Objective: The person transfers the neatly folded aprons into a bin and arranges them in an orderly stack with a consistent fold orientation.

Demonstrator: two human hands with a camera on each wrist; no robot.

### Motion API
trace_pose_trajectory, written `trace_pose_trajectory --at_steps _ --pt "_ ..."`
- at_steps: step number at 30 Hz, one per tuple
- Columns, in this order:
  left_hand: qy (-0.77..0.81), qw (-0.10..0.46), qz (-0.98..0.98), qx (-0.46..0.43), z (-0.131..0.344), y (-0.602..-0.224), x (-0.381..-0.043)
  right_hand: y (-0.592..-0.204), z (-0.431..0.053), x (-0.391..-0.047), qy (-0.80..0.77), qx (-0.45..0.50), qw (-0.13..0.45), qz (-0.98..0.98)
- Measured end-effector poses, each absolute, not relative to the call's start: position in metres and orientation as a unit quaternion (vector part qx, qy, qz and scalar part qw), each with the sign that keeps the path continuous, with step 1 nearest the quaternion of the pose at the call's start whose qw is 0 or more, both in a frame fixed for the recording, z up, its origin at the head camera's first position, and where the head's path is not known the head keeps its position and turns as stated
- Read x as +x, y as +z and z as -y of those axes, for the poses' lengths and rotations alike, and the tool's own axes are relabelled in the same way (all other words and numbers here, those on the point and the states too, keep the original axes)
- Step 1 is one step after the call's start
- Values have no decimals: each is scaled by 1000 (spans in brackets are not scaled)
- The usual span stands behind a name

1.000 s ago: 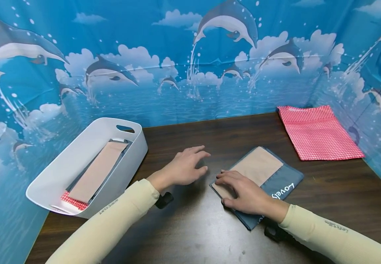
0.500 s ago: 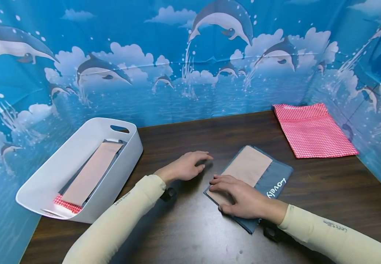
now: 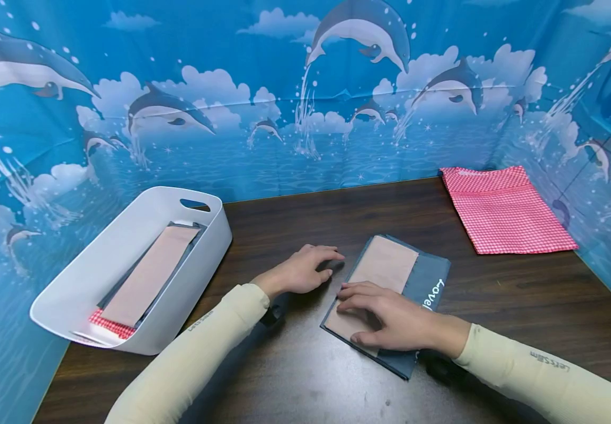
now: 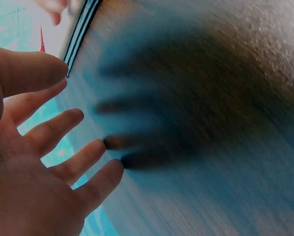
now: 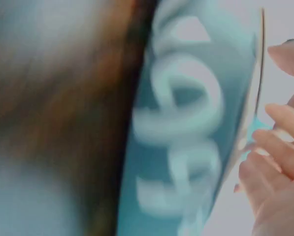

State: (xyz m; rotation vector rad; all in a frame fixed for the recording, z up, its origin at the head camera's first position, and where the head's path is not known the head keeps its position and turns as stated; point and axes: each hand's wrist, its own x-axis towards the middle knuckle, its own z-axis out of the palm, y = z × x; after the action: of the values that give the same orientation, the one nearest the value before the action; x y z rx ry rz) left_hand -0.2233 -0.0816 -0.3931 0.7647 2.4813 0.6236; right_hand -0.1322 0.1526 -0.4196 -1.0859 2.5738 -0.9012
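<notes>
A folded grey-blue cloth (image 3: 385,262) with a beige panel and white lettering lies flat on the table. My right hand (image 3: 390,318) rests on its near left part, fingers loosely bent over the beige panel. In the right wrist view the lettered cloth (image 5: 193,98) is blurred, with the fingers of the right hand (image 5: 275,172) beyond its edge. Just left of the cloth, my left hand (image 3: 302,271) is low over the table, holding nothing. The left wrist view shows the left hand (image 4: 48,157) with spread, relaxed fingers; the layered cloth edge (image 4: 82,37) is near the thumb.
At left stands a white bin (image 3: 93,253) with a handle hole; folded beige-and-grey cloth (image 3: 152,271) and red checked cloth (image 3: 112,325) lie inside. A folded red gingham cloth (image 3: 514,215) lies at the back right. A dolphin-print curtain (image 3: 284,118) surrounds the dark wooden table (image 3: 284,218).
Under my right hand the grey-blue cloth has turned counterclockwise, its far end swinging left. The left hand has shifted slightly right, closer to the cloth, with its fingers less spread in the head view.
</notes>
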Motion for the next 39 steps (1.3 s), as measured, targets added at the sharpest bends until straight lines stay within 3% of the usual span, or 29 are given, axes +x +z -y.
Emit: trace_pose_trajectory --at_steps 6,10,19,39 --pt "228 217 -904 290 79 -394 -219 -408 -187 -137 -203 -280 20 -938" --pt "220 210 -904 302 75 -396 -216 -401 -211 -142 -129 -210 -3 -969" --pt "201 221 -897 326 63 -400 -211 -404 -233 -146 -89 -143 26 -985" --pt "198 200 -907 314 79 -399 -205 -411 -214 -173 -134 -200 53 -969"
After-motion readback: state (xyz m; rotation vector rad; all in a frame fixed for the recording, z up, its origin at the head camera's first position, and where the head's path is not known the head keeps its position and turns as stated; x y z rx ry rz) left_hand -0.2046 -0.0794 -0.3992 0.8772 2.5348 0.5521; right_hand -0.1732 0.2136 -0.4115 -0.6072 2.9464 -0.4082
